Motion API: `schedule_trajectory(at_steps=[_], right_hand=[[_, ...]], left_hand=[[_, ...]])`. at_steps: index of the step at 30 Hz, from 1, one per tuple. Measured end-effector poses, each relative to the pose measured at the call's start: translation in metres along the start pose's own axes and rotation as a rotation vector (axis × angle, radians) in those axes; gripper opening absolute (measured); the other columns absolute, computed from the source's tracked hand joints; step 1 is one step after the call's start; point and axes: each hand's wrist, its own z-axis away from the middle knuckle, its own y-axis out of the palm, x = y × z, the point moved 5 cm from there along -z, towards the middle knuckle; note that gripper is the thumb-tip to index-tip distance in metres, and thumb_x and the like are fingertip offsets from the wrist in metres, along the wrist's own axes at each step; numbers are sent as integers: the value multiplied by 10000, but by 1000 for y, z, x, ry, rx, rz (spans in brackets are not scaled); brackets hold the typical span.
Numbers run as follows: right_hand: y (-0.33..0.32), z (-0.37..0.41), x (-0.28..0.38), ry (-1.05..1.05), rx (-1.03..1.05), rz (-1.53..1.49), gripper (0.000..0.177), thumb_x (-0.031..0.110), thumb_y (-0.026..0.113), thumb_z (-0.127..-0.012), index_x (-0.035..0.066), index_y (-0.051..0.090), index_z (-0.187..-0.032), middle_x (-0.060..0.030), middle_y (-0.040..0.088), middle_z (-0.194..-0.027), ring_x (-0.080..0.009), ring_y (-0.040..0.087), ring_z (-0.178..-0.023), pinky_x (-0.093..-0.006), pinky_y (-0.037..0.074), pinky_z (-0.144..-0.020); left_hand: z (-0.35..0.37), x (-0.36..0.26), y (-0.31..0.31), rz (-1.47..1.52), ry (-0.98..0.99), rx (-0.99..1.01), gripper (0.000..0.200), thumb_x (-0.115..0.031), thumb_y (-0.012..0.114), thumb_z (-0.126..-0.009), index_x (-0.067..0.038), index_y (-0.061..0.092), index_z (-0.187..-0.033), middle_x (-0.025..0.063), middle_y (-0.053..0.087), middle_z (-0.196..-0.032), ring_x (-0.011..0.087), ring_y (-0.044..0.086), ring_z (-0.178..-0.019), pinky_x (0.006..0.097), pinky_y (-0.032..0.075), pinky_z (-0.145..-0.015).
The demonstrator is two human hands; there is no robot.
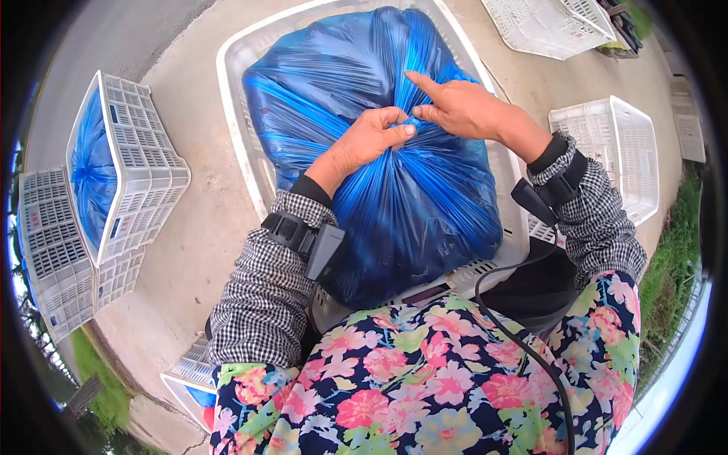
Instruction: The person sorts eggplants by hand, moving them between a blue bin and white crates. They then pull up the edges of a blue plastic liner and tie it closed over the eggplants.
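View from above, looking down the wearer's own chest at a bulging blue plastic bag (394, 220) that fills a white slatted plastic crate (241, 144) standing on pale concrete ground (197, 243). The bag lies straight ahead of both hands, its long axis running away from the body. Its thin, glossy film is drawn in fine radiating creases toward a gathered neck (414, 123) on top, just past the middle. The left hand (371, 140) comes in from the near left, and its grip is closed on that neck, thumb against curled fingers. The right hand (466, 110) meets it from the right, thumb touching the same bunch and index finger stretched straight out. Its other fingers are hidden, so its grip cannot be told. Both hands touch the neck, the left marginally nearer the body. Both arms wear checked sleeves with dark wrist straps, above a flowered garment (425, 379). Off to the left a tilted crate with blue lining (144, 167) leans on another, well apart.
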Motion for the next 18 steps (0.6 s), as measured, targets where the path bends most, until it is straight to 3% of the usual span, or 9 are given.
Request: schedule_trajectory(at_steps=[4, 5, 7, 8, 9, 12, 13, 15, 18], right_hand=[[9, 27, 8, 40, 375, -1109, 673, 319, 542, -929, 14, 244, -1450, -149, 623, -1009, -172, 660, -810, -286, 476, -411], [15, 25, 7, 40, 374, -1104, 673, 319, 542, -929, 14, 244, -1450, -149, 623, -1009, -172, 660, -810, -286, 476, -411], [-1, 16, 18, -116, 114, -1934, 730, 301, 580, -919, 12, 195, -1468, -149, 617, -971, -194, 681, -789, -273, 563, -543], [-1, 12, 19, 1, -110, -2114, 783, 328, 597, -908, 15, 159, -1476, -150, 599, -1043, -209, 679, -825, -314, 579, -696], [-5, 11, 17, -3, -100, -2119, 783, 328, 597, -908, 15, 159, -1476, -150, 599, -1043, -209, 679, -825, -314, 579, -696], [-9, -3, 20, -208, -130, -899, 824, 359, 622, -881, 147, 127, -1504, -121, 625, -1026, -223, 654, -948, -380, 545, -802], [-4, -4, 18, -202, -137, -900, 824, 359, 622, -881, 147, 127, -1504, -121, 625, -1026, -223, 654, -948, -380, 545, -802], [8, 0, 20, -220, -115, 47, 873, 362, 661, -842, 205, 118, -1507, -118, 631, -1045, -258, 659, -888, -391, 542, -733], [23, 9, -16, -131, -37, -112, 791, 273, 640, -847, 159, 197, -1492, -101, 645, -767, -276, 638, -690, -375, 510, -603]], left_hand=[[3, 0, 1, 111, 16, 59, 180, -207, 600, -932, -36, 629, -885, -15, 573, -729, 68, 525, -676, 236, 445, -633], [1, -1, 2, 112, 21, 58, 180, -207, 600, -932, -36, 629, -885, -15, 573, -729, 68, 525, -676, 236, 445, -633], [6, -9, 1, 320, 48, -68, 190, -210, 585, -942, -30, 644, -936, -2, 617, -794, 76, 568, -722, 242, 479, -684], [13, -11, -2, 208, 25, -122, 217, -220, 571, -950, -24, 655, -989, 10, 647, -859, 78, 595, -781, 255, 500, -744], [13, -11, -4, 206, 20, -130, 217, -220, 571, -950, -24, 655, -989, 10, 647, -859, 78, 595, -781, 255, 500, -744], [12, 1, -3, 365, -229, -97, 215, -222, 574, -947, -29, 664, -970, 8, 653, -865, 76, 598, -804, 263, 501, -762], [11, -1, -4, 257, -148, -120, 192, -206, 589, -933, -30, 663, -956, 5, 648, -852, 76, 590, -801, 260, 495, -752], [6, -2, 0, 51, 19, -157, 149, -174, 618, -907, -32, 659, -926, -1, 639, -828, 75, 573, -796, 255, 482, -732], [4, 8, 0, -94, 9, -62, 122, -149, 636, -884, -28, 645, -869, -14, 619, -809, 67, 543, -774, 237, 444, -704]])
